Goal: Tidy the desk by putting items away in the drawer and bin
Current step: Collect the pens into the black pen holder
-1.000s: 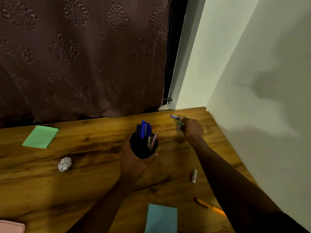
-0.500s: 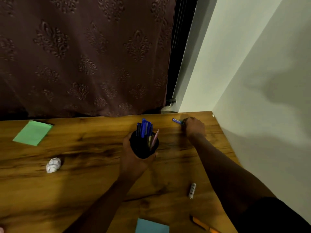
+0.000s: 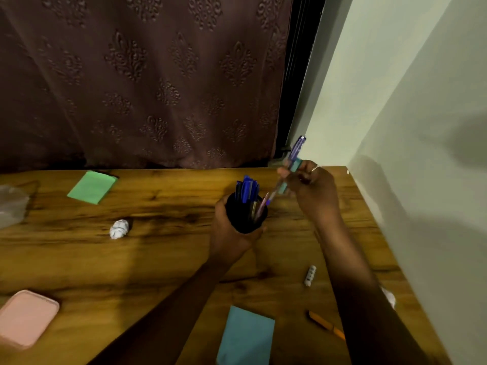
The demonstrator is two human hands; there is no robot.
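the left hand [image 3: 232, 233] is wrapped round the black cup [image 3: 243, 218] over the tabletop [image 3: 171, 259]. the right hand [image 3: 316, 188] pinches two pens [image 3: 297, 150], tilted, with their lower ends at the cup's rim. the cup is crowded with blue pens [image 3: 247, 188], so the tips may snag there and slip free.

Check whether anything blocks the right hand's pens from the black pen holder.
Nothing visible does. The pens in the right hand slant down to the rim of the pen holder the left hand grips; blue pens inside crowd its far side.
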